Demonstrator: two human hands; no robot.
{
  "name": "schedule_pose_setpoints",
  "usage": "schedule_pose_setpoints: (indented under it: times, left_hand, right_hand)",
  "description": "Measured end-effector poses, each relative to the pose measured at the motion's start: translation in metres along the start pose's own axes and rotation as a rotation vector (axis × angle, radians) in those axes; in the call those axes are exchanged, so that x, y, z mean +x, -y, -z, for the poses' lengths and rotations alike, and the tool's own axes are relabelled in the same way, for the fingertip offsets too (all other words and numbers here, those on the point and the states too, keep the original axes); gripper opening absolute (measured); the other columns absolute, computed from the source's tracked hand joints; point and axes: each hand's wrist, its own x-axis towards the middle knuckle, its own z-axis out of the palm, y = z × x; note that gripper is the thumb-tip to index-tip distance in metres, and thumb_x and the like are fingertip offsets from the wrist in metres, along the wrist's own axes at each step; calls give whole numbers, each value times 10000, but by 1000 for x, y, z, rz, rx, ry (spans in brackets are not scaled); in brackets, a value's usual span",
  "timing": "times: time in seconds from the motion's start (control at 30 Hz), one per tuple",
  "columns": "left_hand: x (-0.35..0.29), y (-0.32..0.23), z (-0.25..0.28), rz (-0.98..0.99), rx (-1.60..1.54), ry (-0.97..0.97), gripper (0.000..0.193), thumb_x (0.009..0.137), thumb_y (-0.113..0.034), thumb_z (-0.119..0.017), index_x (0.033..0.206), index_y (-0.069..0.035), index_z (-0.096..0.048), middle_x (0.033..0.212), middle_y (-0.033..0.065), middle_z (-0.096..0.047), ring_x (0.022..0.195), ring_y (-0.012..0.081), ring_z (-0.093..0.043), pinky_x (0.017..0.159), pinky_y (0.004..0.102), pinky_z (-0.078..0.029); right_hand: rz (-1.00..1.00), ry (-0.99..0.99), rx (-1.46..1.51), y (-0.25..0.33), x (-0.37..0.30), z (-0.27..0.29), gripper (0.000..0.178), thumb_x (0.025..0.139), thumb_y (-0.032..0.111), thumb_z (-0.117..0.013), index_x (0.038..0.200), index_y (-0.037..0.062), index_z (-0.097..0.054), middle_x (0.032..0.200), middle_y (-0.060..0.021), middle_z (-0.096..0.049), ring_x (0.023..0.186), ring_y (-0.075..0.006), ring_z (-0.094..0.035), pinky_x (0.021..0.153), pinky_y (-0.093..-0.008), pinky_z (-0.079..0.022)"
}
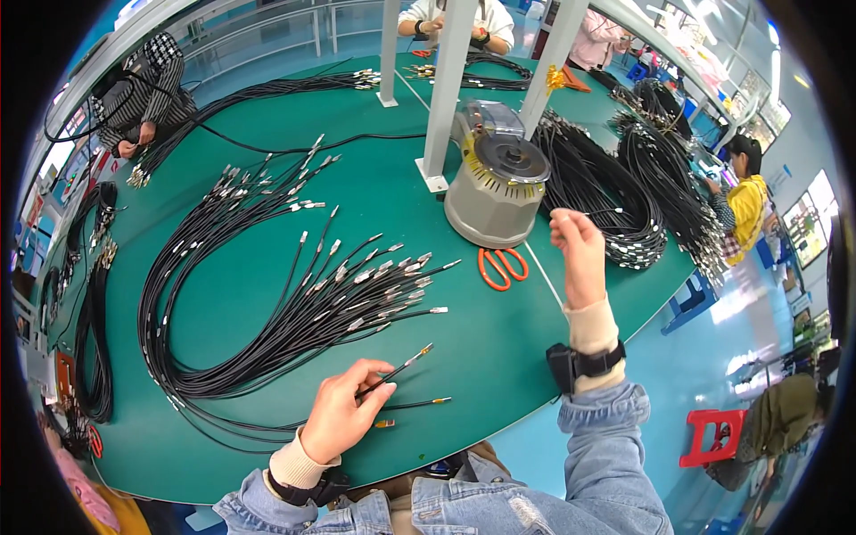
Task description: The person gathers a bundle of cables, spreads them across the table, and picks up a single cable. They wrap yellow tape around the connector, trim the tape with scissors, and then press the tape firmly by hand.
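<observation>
My left hand (pixel 343 412) pinches a black cable (pixel 399 368) just behind its metal-tipped end, above the near part of the green table. Several other cable ends lie beside that hand. A large curved bundle of black cables (pixel 153 303) with silver connectors spreads to its left and beyond it. My right hand (pixel 581 254) is raised at the right of a round grey tape dispenser (pixel 490 207). Its thumb and fingertips are drawn together; anything between them is too small to make out. Orange-handled scissors (pixel 504 270) lie in front of the dispenser.
Thick cable bundles (pixel 606 192) lie beyond my right hand, with more at the table's left (pixel 94 357) and far edges. White metal posts (pixel 439 116) rise from the table (pixel 392 178). People work around it. A red stool (pixel 713 437) stands at the right.
</observation>
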Motion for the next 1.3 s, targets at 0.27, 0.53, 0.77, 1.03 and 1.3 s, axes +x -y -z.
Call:
schedule_pose_setpoints:
  times: [0.27, 0.53, 0.77, 1.03, 1.3]
  left_hand:
    - [5, 4, -9, 11, -30, -62, 146, 843, -16, -601, 983, 21, -583, 694, 64, -617, 629, 107, -601, 579, 230, -472]
    - [7, 4, -10, 8, -43, -71, 126, 843, -11, -597, 961, 31, -585, 684, 56, -620, 625, 99, -597, 573, 224, -468]
    - [5, 6, -8, 8, -72, -138, 106, 838, -23, -617, 937, 14, -615, 669, 80, -625, 590, 117, -608, 534, 243, -475]
    - [7, 1, -6, -117, 139, -321, 84, 810, -40, -658, 892, -26, -651, 655, 56, -614, 509, 132, -570, 467, 251, -427]
    - [-3, -5, 0, -189, 301, -412, 82, 792, 7, -669, 868, -8, -642, 688, 61, -618, 532, 96, -532, 471, 232, -401]
  right_hand:
    - [-178, -26, -15, 10, 52, 8, 259, 900, 301, -592, 1000, 66, -636, 919, 19, -613, 830, -73, -525, 760, -256, -404]
    - [-259, 175, -86, 15, 61, 10, 197, 885, 291, -607, 932, 102, -641, 897, 31, -611, 827, -71, -517, 779, -268, -377]
    - [-253, 192, 47, 12, 61, 9, 109, 876, 212, -612, 895, 107, -638, 862, 41, -597, 826, -70, -511, 765, -253, -374]
    - [-105, 249, 339, 40, -19, -31, 79, 863, 110, -597, 867, 32, -584, 871, -11, -572, 819, -104, -512, 779, -267, -402]
    - [-355, 428, 278, 38, -166, -123, 35, 829, -26, -603, 831, 4, -586, 855, -31, -563, 810, -109, -510, 744, -239, -403]
